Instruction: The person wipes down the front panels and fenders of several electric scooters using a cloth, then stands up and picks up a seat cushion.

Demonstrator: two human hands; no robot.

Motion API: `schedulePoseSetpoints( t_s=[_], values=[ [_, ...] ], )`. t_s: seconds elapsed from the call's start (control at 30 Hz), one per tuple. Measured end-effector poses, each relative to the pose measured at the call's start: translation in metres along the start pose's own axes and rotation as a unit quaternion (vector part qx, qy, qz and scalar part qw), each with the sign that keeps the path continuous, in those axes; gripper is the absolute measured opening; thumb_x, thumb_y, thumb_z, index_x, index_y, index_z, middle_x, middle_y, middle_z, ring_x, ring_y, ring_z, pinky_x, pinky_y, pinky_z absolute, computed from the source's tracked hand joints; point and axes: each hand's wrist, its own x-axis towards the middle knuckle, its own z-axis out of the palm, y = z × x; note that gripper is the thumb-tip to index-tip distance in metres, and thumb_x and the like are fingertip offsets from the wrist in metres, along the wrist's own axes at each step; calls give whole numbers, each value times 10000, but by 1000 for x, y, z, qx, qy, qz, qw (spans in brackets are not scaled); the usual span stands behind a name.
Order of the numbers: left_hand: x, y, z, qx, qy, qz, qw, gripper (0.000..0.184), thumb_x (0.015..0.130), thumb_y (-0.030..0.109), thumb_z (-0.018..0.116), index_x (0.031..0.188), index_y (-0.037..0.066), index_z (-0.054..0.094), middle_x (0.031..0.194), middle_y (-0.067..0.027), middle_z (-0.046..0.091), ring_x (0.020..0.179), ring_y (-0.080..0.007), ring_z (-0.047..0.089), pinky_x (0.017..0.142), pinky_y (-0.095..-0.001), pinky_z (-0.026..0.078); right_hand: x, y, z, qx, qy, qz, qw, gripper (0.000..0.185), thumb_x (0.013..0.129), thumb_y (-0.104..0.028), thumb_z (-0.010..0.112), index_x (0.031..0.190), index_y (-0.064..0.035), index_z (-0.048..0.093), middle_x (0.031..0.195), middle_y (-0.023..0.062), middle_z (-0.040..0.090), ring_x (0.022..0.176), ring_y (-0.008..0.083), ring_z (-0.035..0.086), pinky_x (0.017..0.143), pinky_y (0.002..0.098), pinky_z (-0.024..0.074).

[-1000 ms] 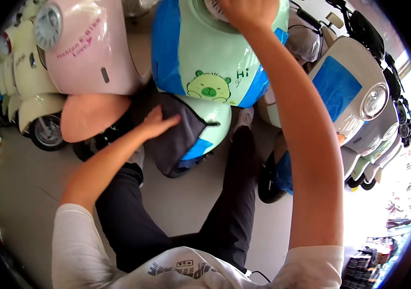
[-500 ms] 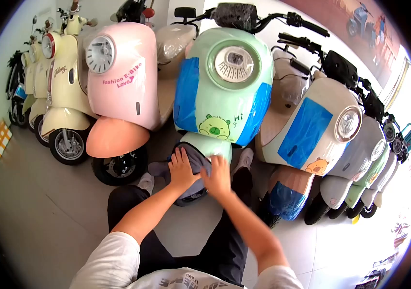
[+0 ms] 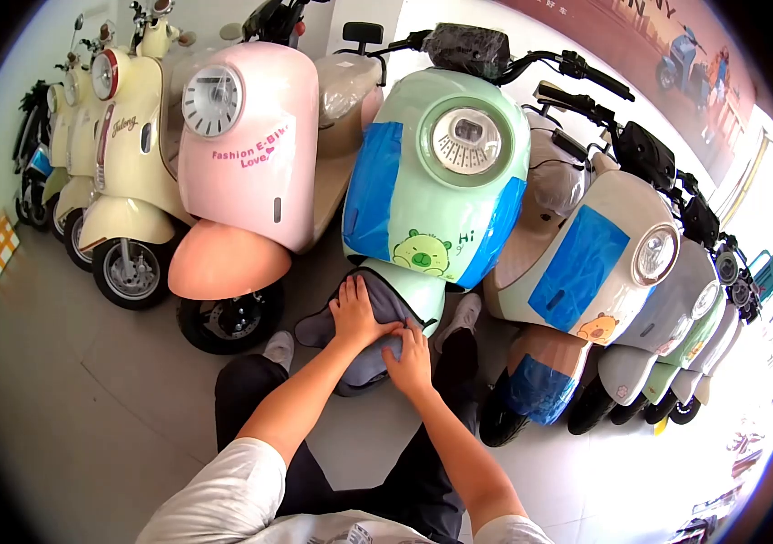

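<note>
A dark grey cloth point(image 3: 314, 328) with a black edge lies over the front fender point(image 3: 421, 295) of a mint green scooter point(image 3: 404, 104). My left hand point(image 3: 356, 315) rests on the cloth with its fingers spread. Close beside it, my right hand point(image 3: 411, 361) is at the cloth's right side, fingers bent and near my left thumb; whether it pinches the cloth is unclear. Blue film point(image 3: 373, 190) covers both sides of the scooter's front panel, around a bear drawing point(image 3: 422, 252). The front wheel is mostly hidden under the cloth.
To the left stand a pink scooter point(image 3: 250, 195) with an orange fender point(image 3: 228, 263) and several cream scooters point(image 3: 137, 145). A beige scooter point(image 3: 531, 290) with blue film is close on the right, with more behind it. My shoes point(image 3: 280, 349) flank the green scooter's wheel.
My right hand has come down from the headlight area to the cloth beside my left hand. The cloth now spreads further left over the fender. The camera view has tilted up.
</note>
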Motion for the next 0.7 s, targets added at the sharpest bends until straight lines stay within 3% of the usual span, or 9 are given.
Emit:
schedulePoseSetpoints(
  t_s=[0.2, 0.27, 0.6, 0.7],
  values=[
    [2, -10, 6, -47, 19, 13, 999, 1322, 546, 714, 829, 1508, -25, 305, 1535, -261, 359, 1413, -405, 351, 1055, -578, 315, -1, 2, 2, -17, 20, 1, 1000, 540, 787, -197, 746, 1251, 7, 559, 1475, 269, 433, 1287, 454, 461, 1088, 494, 392],
    [3, -14, 2, -54, 14, 29, 998, 1313, 564, 744, 802, 1505, -29, 313, 1521, -258, 369, 1387, -416, 359, 1056, -575, 312, 1, 15, 8, -21, 55, 53, 997, 607, 791, -202, 747, 1314, 14, 527, 1493, 271, 410, 1294, 458, 447, 1097, 495, 385],
    [2, -13, -12, -60, 0, 13, 998, 1219, 606, 702, 808, 1470, -43, 379, 1449, -223, 418, 1289, -404, 403, 1064, -521, 349, 3, 21, 6, -22, 49, 41, 998, 531, 810, -215, 711, 1263, 42, 613, 1375, 189, 537, 1224, 416, 500, 1048, 488, 420],
    [-8, -15, -14, -59, -10, 30, 998, 1151, 645, 630, 823, 1458, -61, 392, 1451, -224, 417, 1277, -401, 406, 1062, -513, 357, -6, 21, 10, -45, 40, 25, 998, 551, 808, -224, 704, 1281, 42, 611, 1374, 171, 537, 1208, 401, 511, 1022, 480, 437]
  ],
)
